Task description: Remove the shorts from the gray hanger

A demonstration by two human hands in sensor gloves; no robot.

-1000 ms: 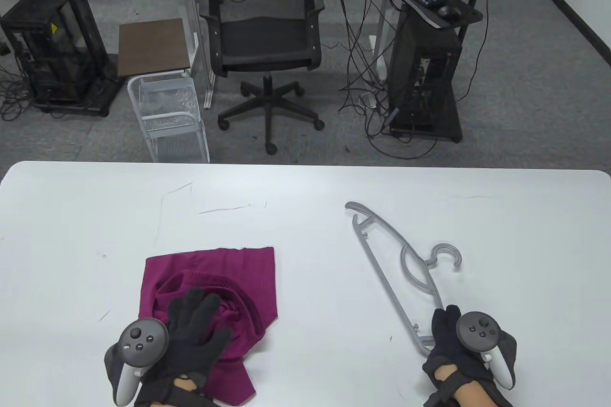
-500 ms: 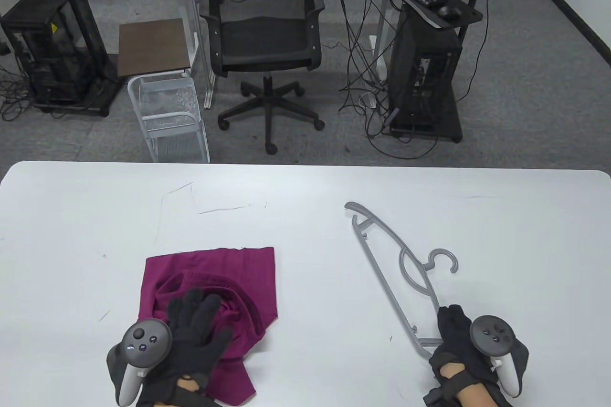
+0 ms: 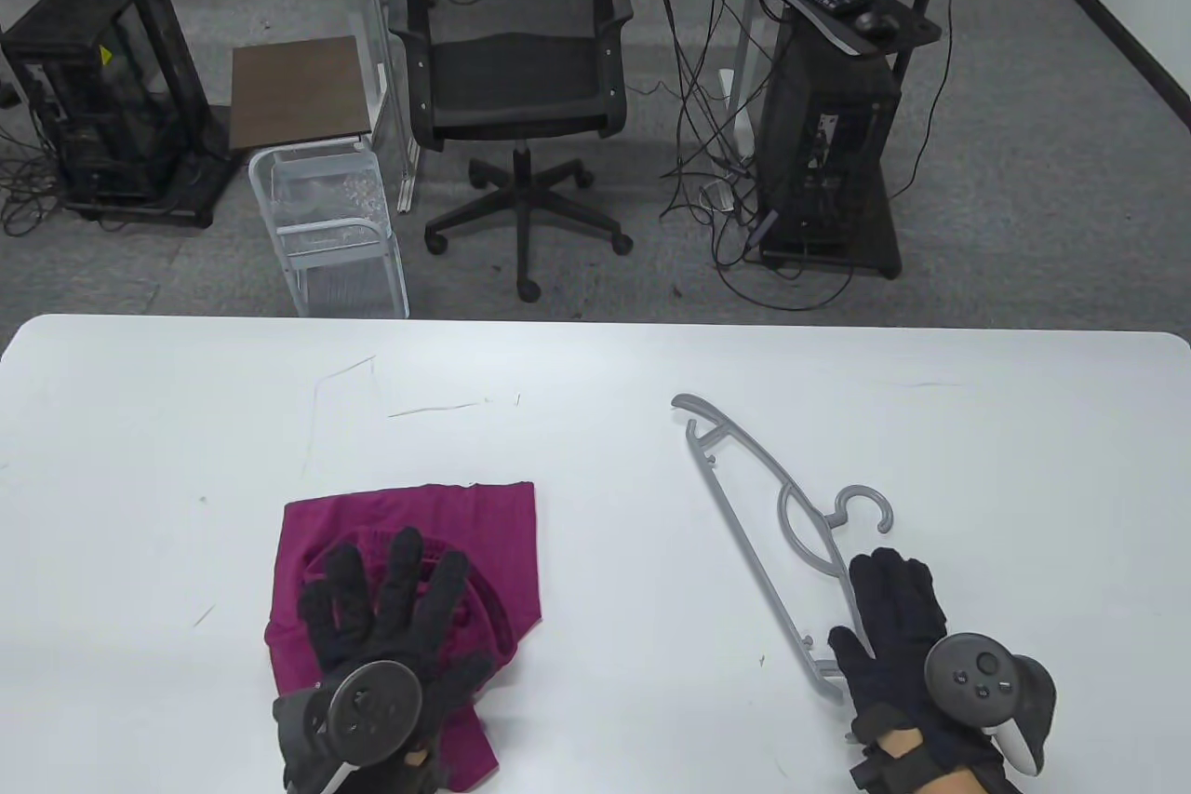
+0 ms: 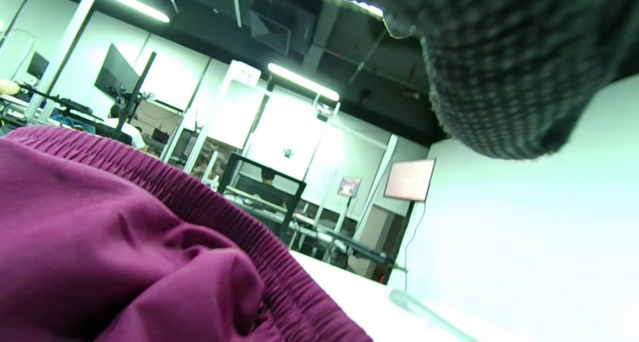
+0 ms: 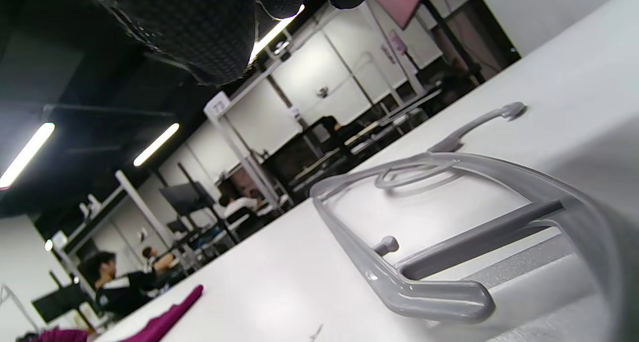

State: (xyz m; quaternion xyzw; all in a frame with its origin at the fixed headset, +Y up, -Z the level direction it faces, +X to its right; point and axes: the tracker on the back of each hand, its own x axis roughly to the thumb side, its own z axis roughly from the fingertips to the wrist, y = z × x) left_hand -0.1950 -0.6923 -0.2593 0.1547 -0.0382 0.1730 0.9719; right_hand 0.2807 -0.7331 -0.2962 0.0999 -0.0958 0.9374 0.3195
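The magenta shorts (image 3: 484,533) lie crumpled on the white table (image 3: 595,366) at the near left, off the hanger. My left hand (image 3: 409,617) lies over them with fingers spread, gripping nothing. The shorts' elastic waistband fills the left wrist view (image 4: 125,242) under my gloved fingers (image 4: 499,72). The gray hanger (image 3: 744,477) lies flat at the near right, bare. My right hand (image 3: 870,608) is stretched flat over its near end, not gripping it. The right wrist view shows that end close up (image 5: 424,282), with the fingers (image 5: 199,27) above it.
Past the table's far edge stand a black office chair (image 3: 516,77), a wire basket stand (image 3: 326,217) and a black cart with a keyboard (image 3: 828,114). Thin pen marks (image 3: 437,410) cross the tabletop.
My right hand's fingers have uncurled from the hanger's near end and stretched forward. My left hand has spread its fingers wider over the shorts and shifted a little right. The hanger shifted slightly.
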